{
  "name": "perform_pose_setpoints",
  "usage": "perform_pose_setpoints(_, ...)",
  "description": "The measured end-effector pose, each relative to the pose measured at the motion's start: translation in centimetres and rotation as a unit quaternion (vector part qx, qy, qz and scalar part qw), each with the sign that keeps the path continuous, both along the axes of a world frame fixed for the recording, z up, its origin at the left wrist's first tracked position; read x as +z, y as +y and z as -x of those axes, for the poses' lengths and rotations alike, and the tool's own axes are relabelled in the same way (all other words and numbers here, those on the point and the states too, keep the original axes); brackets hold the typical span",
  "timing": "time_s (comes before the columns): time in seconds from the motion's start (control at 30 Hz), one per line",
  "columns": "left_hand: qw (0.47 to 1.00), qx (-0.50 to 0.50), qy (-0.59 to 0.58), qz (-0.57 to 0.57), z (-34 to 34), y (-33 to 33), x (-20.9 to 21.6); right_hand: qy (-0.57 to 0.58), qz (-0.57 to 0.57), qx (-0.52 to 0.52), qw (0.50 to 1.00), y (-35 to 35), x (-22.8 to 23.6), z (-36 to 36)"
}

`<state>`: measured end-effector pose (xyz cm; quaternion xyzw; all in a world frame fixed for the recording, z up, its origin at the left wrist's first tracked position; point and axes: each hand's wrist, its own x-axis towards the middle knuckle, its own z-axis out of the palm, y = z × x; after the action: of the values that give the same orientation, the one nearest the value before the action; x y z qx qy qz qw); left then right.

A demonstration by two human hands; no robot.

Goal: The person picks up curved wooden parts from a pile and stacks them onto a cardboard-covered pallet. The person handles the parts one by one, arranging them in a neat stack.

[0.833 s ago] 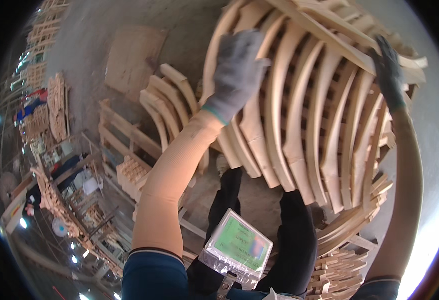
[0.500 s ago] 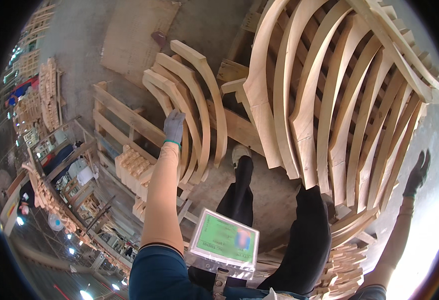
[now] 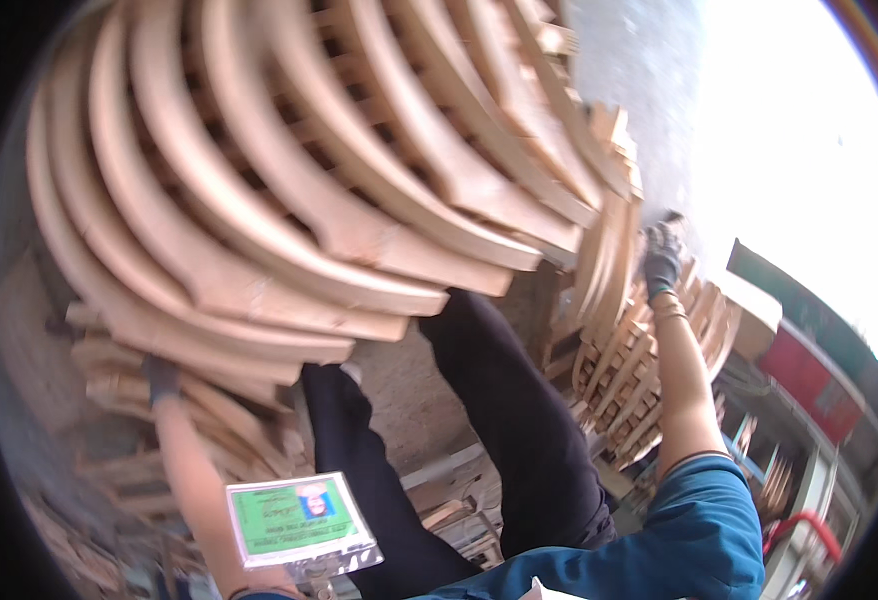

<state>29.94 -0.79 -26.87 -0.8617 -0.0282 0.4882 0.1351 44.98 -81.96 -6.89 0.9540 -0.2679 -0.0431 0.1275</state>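
Observation:
Both my hands wear grey gloves. My left hand [image 3: 162, 380] is blurred by motion beside a low pile of curved wooden pieces [image 3: 229, 415]; its fingers cannot be made out. To the right, my right hand [image 3: 663, 255] is raised near the ends of some upright curved slats [image 3: 604, 245]. Its fingers look loosely bent and apart, with nothing visible in them. Between my arms and beyond my knees lies a large stack of curved wooden pieces [image 3: 259, 210], set side by side in layers, their near ends towards me.
A stack of smaller wooden pieces [image 3: 624, 385] stands below my right hand. Farther right are a green and red panel [image 3: 809, 385] and a red curved tube [image 3: 809, 530]. A badge [image 3: 299, 520] hangs in front of me, above my legs.
My view has swung right, so the large stack now sits left of centre. My left hand has left the small curved pieces it was touching. My right hand is closer in, beside the slats.

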Motion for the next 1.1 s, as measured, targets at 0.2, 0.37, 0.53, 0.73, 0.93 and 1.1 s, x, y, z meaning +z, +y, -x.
perform_pose_setpoints(0.2, 0.564, 0.725, -0.235, 0.318, 0.5, -3.1, 11.3, 0.026, -0.142, -0.106, 0.984, -7.4, -0.5, 3.6)
perform_pose_setpoints(0.37, 0.591, 0.688, -0.292, 0.304, -1.8, -7.2, 20.4, 0.105, -0.239, -0.104, 0.960, -11.1, -7.5, 0.1)
perform_pose_setpoints(0.53, 0.801, 0.496, -0.327, 0.074, -7.7, -13.8, 29.3, 0.149, -0.271, -0.140, 0.941, -10.6, -13.1, -2.9)
perform_pose_setpoints(0.73, 0.952, 0.172, -0.254, -0.004, -17.7, -21.1, 32.8, 0.205, -0.338, -0.159, 0.905, -14.3, -11.5, -3.8)
perform_pose_setpoints(0.93, 0.937, -0.175, -0.261, 0.153, -25.0, -24.1, 30.9, 0.069, -0.600, -0.295, 0.740, -13.6, -9.8, -5.3)
perform_pose_setpoints(1.1, 0.931, -0.199, -0.240, 0.190, -28.7, -25.7, 27.3, 0.062, -0.670, -0.324, 0.665, -11.7, -10.6, -7.7)
